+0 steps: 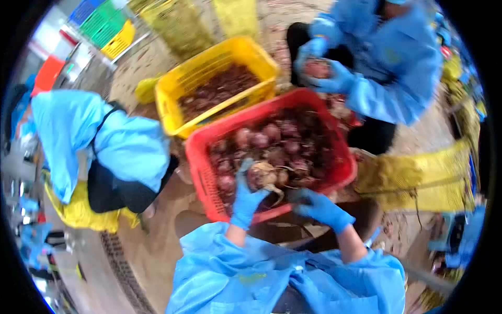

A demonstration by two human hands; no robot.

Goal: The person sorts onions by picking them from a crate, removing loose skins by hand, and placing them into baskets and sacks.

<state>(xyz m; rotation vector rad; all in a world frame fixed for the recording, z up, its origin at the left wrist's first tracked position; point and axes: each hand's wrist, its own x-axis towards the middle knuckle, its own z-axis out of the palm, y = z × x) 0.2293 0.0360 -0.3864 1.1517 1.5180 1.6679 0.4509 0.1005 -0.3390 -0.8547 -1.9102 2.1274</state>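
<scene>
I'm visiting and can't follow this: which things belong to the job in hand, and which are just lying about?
Seemingly in the job:
- onion with roots, in the left hand
- red crate of onions, right hand at its near edge
- perhaps yellow crate of dark-red bits

Apparently lying about:
- green crate in the far stack
- yellow mesh sack, right

The left hand (pixel 248 194), gloved in blue, reaches over the near edge of the red crate (pixel 201 175), its fingers pointing forward in a curled grip. The gloved right hand (pixel 320 208) is at that edge, fingers blurred and angled leftward. Both forearms show bare skin between glove and sleeve.
</scene>
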